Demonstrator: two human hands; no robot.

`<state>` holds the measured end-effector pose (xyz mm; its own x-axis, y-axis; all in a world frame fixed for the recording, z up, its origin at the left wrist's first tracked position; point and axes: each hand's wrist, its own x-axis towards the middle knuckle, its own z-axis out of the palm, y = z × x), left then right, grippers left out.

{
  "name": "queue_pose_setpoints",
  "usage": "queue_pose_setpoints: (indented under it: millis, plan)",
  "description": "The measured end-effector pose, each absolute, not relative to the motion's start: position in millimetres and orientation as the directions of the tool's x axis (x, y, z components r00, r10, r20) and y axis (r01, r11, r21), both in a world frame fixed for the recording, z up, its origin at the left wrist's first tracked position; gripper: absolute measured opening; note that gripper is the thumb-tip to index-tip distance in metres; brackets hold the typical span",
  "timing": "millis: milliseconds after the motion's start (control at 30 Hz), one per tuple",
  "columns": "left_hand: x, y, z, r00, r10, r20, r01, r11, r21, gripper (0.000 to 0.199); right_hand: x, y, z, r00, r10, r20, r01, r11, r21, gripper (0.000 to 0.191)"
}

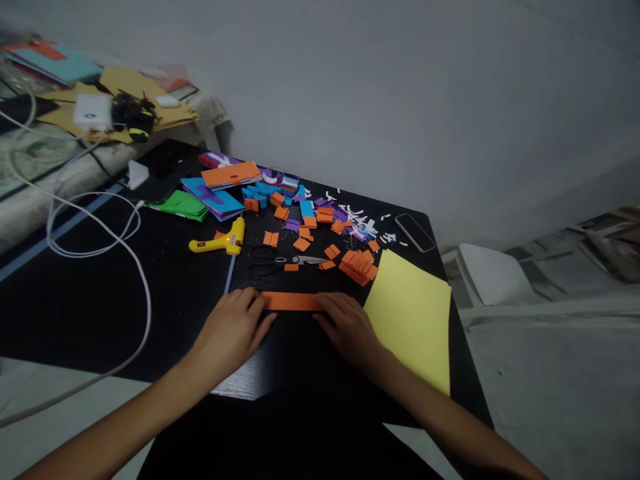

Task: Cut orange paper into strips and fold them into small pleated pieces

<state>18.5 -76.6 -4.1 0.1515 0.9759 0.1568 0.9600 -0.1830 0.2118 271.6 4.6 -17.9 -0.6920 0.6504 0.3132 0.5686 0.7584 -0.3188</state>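
An orange paper strip (293,301) stretches sideways between my two hands, low over the black table. My left hand (239,323) has its fingers on the strip's left end, thumb pointing toward the middle. The right end is under the fingers of my right hand (350,327), its thumb just below the strip. Both hands grip the strip, though the fingers cover its ends. Just beyond the strip lie black-handled scissors (305,260) and a pile of folded orange paper pieces (357,267). Yellow paper sheets (413,313) lie beside my right hand.
A yellow glue gun (220,241) lies left of the scissors. Behind are folded blue card (215,199), green paper (180,205) and white paper scraps (360,223). A phone (415,232) rests near the right edge. A white cable (143,280) loops across the left side.
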Motion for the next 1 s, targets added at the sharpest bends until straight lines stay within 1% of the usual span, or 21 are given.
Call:
queue_pose_setpoints:
  millis: [133, 233, 300, 333, 367, 400, 433, 500, 533, 567, 633, 700, 733, 800, 933, 1000]
  plan:
    - [7, -62, 4, 0.101, 0.986, 0.136, 0.909, -0.147, 0.389, 0.034, 257, 10, -22, -0.767, 0.598, 0.233, 0.526, 0.793, -0.306, 0.026]
    - [0, -49, 12, 0.035, 0.988, 0.148, 0.828, -0.111, 0.549, 0.033, 259, 12, -23, -0.796, 0.561, 0.226, 0.502, 0.821, -0.272, 0.027]
    - [-5, -39, 19, -0.027, 0.988, 0.15, 0.753, -0.078, 0.653, 0.032, 260, 14, -20, -0.783, 0.571, 0.247, 0.496, 0.812, -0.306, 0.029]
    - [-7, -33, 22, -0.059, 0.987, 0.152, 0.718, -0.064, 0.693, 0.033, 260, 14, -17, -0.75, 0.601, 0.276, 0.499, 0.788, -0.36, 0.029]
    - [-8, -27, 25, -0.112, 0.981, 0.157, 0.678, -0.041, 0.734, 0.033, 259, 15, -13, -0.697, 0.649, 0.305, 0.502, 0.745, -0.44, 0.028]
    - [-8, -21, 27, -0.181, 0.971, 0.154, 0.623, -0.007, 0.782, 0.035, 258, 15, -9, -0.616, 0.713, 0.333, 0.491, 0.679, -0.545, 0.026]
    - [-7, -15, 28, -0.24, 0.96, 0.144, 0.553, 0.013, 0.833, 0.037, 255, 16, -4, -0.513, 0.792, 0.33, 0.469, 0.581, -0.665, 0.025]
    - [-1, -5, 28, -0.291, 0.949, 0.125, 0.389, -0.002, 0.921, 0.042, 248, 15, 4, -0.359, 0.91, 0.205, 0.357, 0.337, -0.871, 0.023]
    - [4, 0, 27, -0.28, 0.956, 0.091, 0.294, -0.005, 0.956, 0.044, 244, 15, 6, -0.333, 0.934, 0.127, 0.285, 0.228, -0.931, 0.022]
    - [9, 3, 25, -0.25, 0.967, 0.046, 0.209, 0.007, 0.978, 0.046, 241, 14, 7, -0.328, 0.942, 0.072, 0.219, 0.15, -0.964, 0.022]
    - [21, 9, 20, -0.113, 0.992, -0.057, 0.122, 0.071, 0.99, 0.044, 236, 11, 6, -0.336, 0.942, 0.008, 0.119, 0.051, -0.992, 0.023]
    - [31, 14, 16, -0.001, 0.997, -0.08, 0.118, 0.08, 0.99, 0.034, 233, 9, 0, -0.406, 0.911, -0.078, 0.042, -0.067, -0.997, 0.03]
    - [34, 16, 15, 0.035, 0.996, -0.082, 0.128, 0.077, 0.989, 0.032, 232, 8, -3, -0.451, 0.882, -0.137, 0.01, -0.149, -0.989, 0.035]
    - [36, 21, 12, 0.098, 0.991, -0.088, 0.135, 0.075, 0.988, 0.03, 233, 11, -9, -0.505, 0.838, -0.204, -0.034, -0.256, -0.966, 0.042]
    - [35, 24, 7, 0.342, 0.929, -0.143, 0.155, 0.094, 0.983, 0.029, 237, 21, -17, -0.422, 0.871, -0.253, -0.137, -0.337, -0.932, 0.038]
    - [37, 21, 4, 0.43, 0.886, -0.175, 0.186, 0.103, 0.977, 0.029, 239, 24, -19, -0.389, 0.884, -0.261, -0.186, -0.353, -0.917, 0.033]
